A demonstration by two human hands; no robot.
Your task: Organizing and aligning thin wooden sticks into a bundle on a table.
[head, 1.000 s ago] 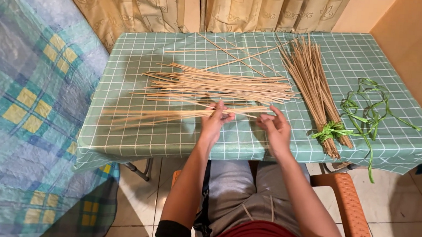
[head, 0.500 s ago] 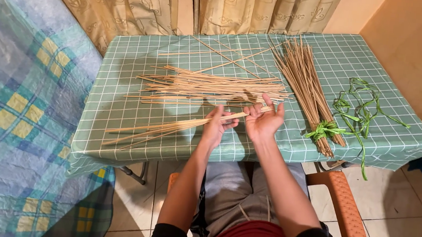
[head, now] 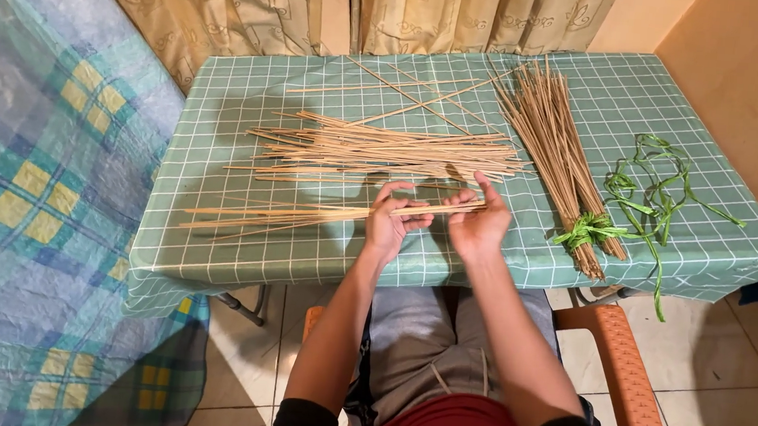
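We logged a small bundle of thin sticks (head: 308, 217) lying lengthwise near the front edge of the counter (head: 242, 257), just in front of the loose stick pile (head: 383, 151). Our left hand (head: 390, 220) was closed around the bundle's right portion, and our right hand (head: 478, 222) pinched its right end, fingers partly spread. We judged the sticks light, stiff yet springy, brittle if bent sharply, and prone to slide past one another; holding them near one end lets the far tips fan out, so a grip closer to the middle would keep them together. The tied bundle (head: 556, 154) with its green strip (head: 584, 229) lay to the right of the pile. Compared with half a second earlier, the hands had drawn closer together and the bundle lay flatter, more parallel to the counter edge.
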